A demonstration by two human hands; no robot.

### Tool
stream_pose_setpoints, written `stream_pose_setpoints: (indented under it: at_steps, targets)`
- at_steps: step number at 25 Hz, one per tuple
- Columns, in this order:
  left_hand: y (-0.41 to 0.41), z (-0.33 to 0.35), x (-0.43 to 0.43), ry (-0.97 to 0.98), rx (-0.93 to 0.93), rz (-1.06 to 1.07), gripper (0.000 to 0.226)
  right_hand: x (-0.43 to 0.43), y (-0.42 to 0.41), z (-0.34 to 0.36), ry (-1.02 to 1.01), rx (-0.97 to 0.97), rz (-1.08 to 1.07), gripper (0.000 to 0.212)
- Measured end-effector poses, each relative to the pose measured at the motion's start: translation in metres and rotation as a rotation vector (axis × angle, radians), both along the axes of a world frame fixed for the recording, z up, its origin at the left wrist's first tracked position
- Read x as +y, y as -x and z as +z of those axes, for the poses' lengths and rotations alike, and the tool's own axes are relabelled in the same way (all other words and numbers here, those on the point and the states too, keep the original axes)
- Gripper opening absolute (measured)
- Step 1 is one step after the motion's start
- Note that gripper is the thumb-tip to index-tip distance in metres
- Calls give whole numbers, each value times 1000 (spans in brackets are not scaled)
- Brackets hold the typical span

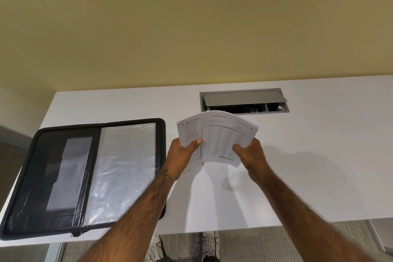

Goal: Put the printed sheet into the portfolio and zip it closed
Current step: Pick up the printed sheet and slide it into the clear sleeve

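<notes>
I hold a white printed sheet (217, 136), headed OMR SHEET with columns of fine print, above the white table. It bows upward between my hands and looks like more than one page. My left hand (184, 151) grips its lower left edge, thumb on top. My right hand (249, 152) grips its lower right edge. A black zip portfolio (85, 176) lies open flat on the table to the left, showing a dark pocket panel on its left half and a clear plastic sleeve on its right half. Its zipper pull (76, 234) rests at the near edge.
The white table (308, 166) ends at a near edge above grey carpet and my shoes. A grey cable box (244, 100) with its lid raised is sunk into the tabletop behind the sheet. A yellow wall rises behind the table.
</notes>
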State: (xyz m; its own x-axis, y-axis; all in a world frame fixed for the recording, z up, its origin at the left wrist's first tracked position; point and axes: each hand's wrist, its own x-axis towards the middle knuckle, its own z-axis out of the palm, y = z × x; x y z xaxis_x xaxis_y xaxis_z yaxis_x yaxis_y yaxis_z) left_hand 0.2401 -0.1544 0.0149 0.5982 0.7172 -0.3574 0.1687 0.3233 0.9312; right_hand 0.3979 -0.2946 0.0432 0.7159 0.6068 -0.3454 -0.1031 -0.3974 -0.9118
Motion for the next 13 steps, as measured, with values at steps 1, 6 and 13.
stream_pose_setpoints:
  at_steps: [1,6,13]
  targets:
    - [-2,0,1,0,3,9,30,0,1,0,-3,-1,-2,41]
    - [-3,19,15,17,14,58,19,-2,0,-4,-32,-21,64,32]
    - [50,36,85,-11,-53,182,30,69,42,-4,-55,-111,243,37]
